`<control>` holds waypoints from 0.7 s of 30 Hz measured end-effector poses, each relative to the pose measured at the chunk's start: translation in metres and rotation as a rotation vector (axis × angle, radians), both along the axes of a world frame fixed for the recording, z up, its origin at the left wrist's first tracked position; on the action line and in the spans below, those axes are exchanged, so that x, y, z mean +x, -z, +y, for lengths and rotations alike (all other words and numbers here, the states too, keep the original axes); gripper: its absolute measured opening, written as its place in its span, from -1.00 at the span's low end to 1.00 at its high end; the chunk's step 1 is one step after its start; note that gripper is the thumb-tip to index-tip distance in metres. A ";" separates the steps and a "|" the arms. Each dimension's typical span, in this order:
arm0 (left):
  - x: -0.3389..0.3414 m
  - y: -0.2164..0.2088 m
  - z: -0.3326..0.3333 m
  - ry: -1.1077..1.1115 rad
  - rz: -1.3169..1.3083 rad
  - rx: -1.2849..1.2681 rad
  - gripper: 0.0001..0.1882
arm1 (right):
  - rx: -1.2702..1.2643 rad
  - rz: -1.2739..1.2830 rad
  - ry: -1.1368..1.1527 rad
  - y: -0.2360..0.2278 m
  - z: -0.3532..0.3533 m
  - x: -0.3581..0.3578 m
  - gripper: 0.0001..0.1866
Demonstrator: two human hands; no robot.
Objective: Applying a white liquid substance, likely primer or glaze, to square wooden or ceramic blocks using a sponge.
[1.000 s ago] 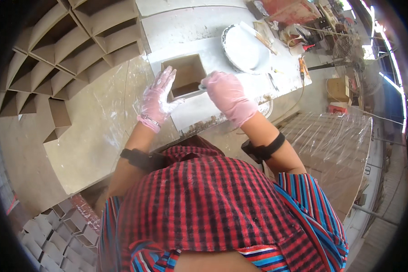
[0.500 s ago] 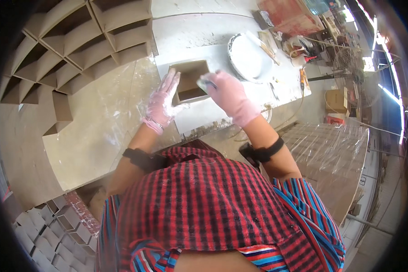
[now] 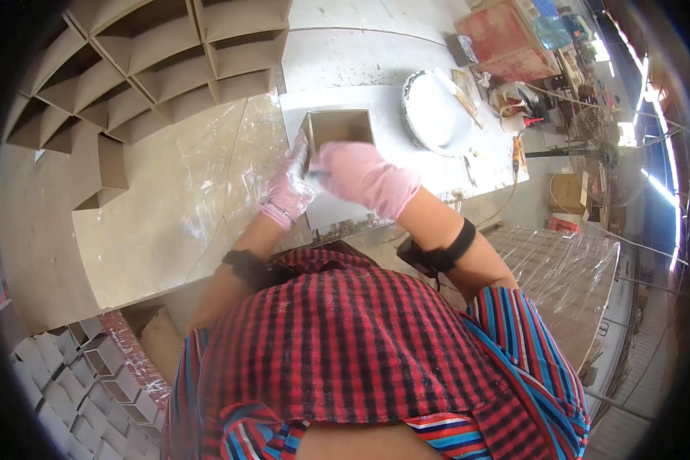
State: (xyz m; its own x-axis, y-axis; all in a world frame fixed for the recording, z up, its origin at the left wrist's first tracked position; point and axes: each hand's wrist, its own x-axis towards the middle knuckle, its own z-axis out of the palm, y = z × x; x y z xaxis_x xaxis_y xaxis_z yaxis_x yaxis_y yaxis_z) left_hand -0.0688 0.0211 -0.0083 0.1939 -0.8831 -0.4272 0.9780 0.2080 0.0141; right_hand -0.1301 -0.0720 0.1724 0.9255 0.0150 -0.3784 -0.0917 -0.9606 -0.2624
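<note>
A brown open-topped box [image 3: 345, 123] stands on the white work surface, its hollow inside facing up. My left hand [image 3: 290, 186], in a pink glove smeared with white, lies along the box's left wall and holds it. In front of the box, my right hand [image 3: 366, 178], also pink-gloved, is closed around a small item with a dark edge, too blurred to name. This hand covers the box's near side. To the right sits a round basin [image 3: 437, 115] with a white inside and a dark-stained rim.
Joined brown compartments [image 3: 157, 65] fill the far left of the table. A brush-like tool [image 3: 469, 107] rests by the basin, and an orange-handled tool [image 3: 519, 153] lies at the table's right edge. Right of me is a plastic-wrapped stack [image 3: 552, 276]; a fan [image 3: 596, 134] stands beyond.
My right hand has moved left and nearer to me, from the box's right rim to its near side. My left hand stays at the left wall. The whole view has shifted slightly.
</note>
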 end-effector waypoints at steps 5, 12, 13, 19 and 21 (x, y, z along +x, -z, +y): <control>-0.002 0.000 0.007 0.110 -1.020 0.262 -0.09 | -0.095 -0.127 0.102 -0.002 -0.001 0.018 -0.79; 0.000 -0.032 0.013 0.017 -1.151 0.186 -0.06 | -0.051 0.171 -0.123 -0.007 -0.009 -0.004 -0.80; -0.001 -0.040 0.016 0.016 -1.154 0.191 -0.06 | -0.030 -0.043 -0.027 -0.008 -0.021 -0.001 -0.79; 0.008 -0.067 0.007 0.023 -1.444 0.423 -0.24 | -0.232 -0.311 0.101 0.002 -0.050 0.042 -0.78; 0.013 -0.064 -0.008 0.081 -1.468 0.515 -0.28 | -0.218 -0.371 -0.013 0.012 -0.044 0.055 -0.79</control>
State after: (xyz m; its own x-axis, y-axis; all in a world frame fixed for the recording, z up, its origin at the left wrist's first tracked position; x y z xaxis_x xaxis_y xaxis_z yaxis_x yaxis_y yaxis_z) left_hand -0.0557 0.0136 0.0562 0.6592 -0.7344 -0.1618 0.0514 -0.1707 0.9840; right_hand -0.0749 -0.1163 0.1607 0.9998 -0.0162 -0.0153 -0.0172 -0.9976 -0.0666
